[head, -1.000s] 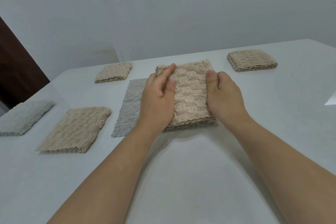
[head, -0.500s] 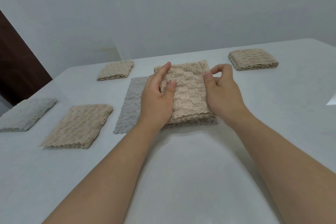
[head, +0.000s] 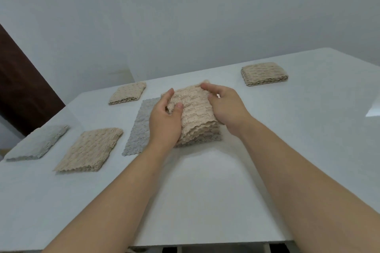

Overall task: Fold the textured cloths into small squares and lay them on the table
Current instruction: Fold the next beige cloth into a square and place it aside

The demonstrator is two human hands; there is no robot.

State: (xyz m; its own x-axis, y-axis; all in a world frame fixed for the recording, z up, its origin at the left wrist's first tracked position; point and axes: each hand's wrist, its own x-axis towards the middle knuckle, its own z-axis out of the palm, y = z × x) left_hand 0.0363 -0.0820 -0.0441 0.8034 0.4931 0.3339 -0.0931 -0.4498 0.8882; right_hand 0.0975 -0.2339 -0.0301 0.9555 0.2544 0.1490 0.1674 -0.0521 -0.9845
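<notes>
On the white worktop (head: 205, 191), left hand (head: 164, 122) and right hand (head: 226, 107) fingers grip the folded beige cloth (head: 196, 114) (far edge raised).

The left forearm (head: 123, 181) and right forearm (head: 287, 160) stretch toward the folded beige textured cloth (head: 195, 115). The left hand (head: 164, 118) grips its left edge, thumb on top. The right hand (head: 226, 107) pinches its far right corner, fingers curled.

Left hand (head: 164, 117) and right hand (head: 224, 104) grip the beige cloth (head: 195, 113) over the table (head: 205, 191).
</notes>
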